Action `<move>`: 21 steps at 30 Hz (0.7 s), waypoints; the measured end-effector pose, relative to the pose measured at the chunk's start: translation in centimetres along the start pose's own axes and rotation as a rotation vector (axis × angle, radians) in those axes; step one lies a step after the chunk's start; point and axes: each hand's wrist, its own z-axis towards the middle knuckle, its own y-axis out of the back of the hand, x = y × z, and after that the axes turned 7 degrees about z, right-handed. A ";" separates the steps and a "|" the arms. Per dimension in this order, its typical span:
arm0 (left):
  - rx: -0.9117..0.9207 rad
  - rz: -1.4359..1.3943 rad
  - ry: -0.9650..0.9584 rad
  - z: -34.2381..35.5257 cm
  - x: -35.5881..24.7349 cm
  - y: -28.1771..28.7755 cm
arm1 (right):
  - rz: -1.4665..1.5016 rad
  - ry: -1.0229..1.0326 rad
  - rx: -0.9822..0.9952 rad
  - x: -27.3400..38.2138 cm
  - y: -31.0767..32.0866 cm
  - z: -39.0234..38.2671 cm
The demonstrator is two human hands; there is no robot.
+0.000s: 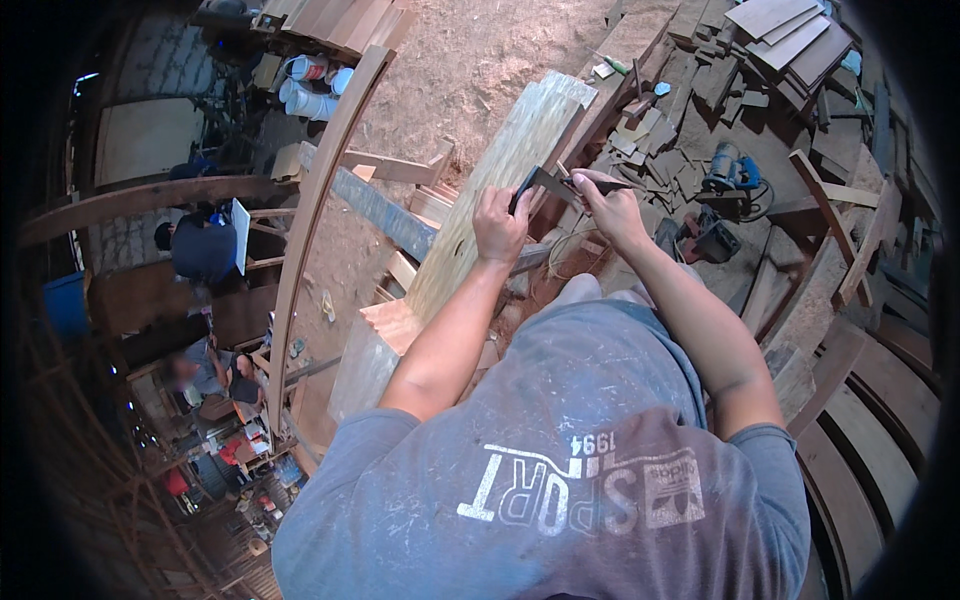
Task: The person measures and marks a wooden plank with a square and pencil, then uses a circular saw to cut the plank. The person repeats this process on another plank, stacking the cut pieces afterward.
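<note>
Plainly, left fingers [492, 203] clamp the dark tool [550, 183] at its left; right fingers [597, 194] curl by its right, hold unclear.

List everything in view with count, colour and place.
dark tool: one, black, between both grips
pale board: one, tan, by left grip
curved beam: one, brown, left
buckets: at least three, white, upper left
blue container: one, blue, far left
co-workers: at least two, dark and grey clothing, left
stacked panels: several, brown, upper right
wood offcuts: many, brown, right
power tool: one, blue, right
shirt: one, blue-grey, lower centre
left grip: one, bare, centre
right grip: one, bare, centre
</note>
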 end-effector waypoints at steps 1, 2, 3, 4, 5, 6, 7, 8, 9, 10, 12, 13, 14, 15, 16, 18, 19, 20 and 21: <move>-0.006 0.006 -0.006 0.0 0.0 0.0 | 0.003 0.002 0.005 -0.1 -0.1 0.1; -0.010 0.010 -0.010 0.0 0.0 0.0 | 0.005 0.005 0.010 -0.2 -0.2 0.1; -0.009 0.013 -0.011 0.0 0.0 0.0 | 0.011 0.008 0.011 -0.4 -0.3 0.2; -0.014 0.021 -0.016 0.0 -0.1 0.0 | 0.020 0.007 0.017 -0.5 -0.4 0.3; -0.014 0.029 -0.018 0.0 -0.1 0.0 | 0.032 0.006 0.020 -0.6 -0.5 0.5; -0.014 0.036 -0.020 0.0 -0.2 0.0 | 0.039 -0.013 0.019 -0.8 -0.6 0.6; -0.018 0.036 -0.018 0.0 -0.2 0.0 | 0.035 0.012 0.023 -0.9 -0.6 0.6; -0.021 0.035 -0.016 0.0 -0.3 0.0 | 0.027 0.019 0.024 -0.9 -0.7 0.7; -0.024 0.035 -0.014 0.0 -0.3 0.0 | 0.010 -0.002 0.011 -1.0 -0.7 0.7; -0.024 0.034 -0.013 0.0 -0.3 0.0 | 0.004 0.045 0.018 -1.0 -0.7 0.7; -0.024 0.031 -0.010 0.0 -0.2 0.0 | -0.027 0.087 0.008 -1.0 -0.8 0.6; -0.026 0.037 -0.014 0.0 -0.2 -0.1 | -0.034 0.085 0.010 -0.9 -0.8 0.5; -0.026 0.042 -0.018 0.1 -0.1 -0.1 | -0.042 0.083 0.013 -0.8 -0.9 0.4; -0.024 0.048 -0.021 0.1 -0.1 -0.1 | -0.050 0.082 0.015 -0.7 -0.9 0.3; -0.026 0.050 -0.024 0.0 0.0 -0.1 | -0.051 0.085 0.014 -0.6 -1.0 0.2; -0.027 0.054 -0.025 0.0 0.0 -0.2 | -0.054 0.091 0.010 -0.3 -1.1 0.1; -0.020 0.053 -0.023 0.0 0.0 -0.2 | -0.057 0.089 0.008 -0.2 -1.2 0.1; -0.010 0.052 -0.017 0.0 0.0 -0.2 | -0.059 0.086 0.006 -0.2 -1.3 0.1; -0.001 0.052 -0.012 -0.1 0.0 -0.2 | -0.062 0.084 0.004 -0.1 -1.3 0.1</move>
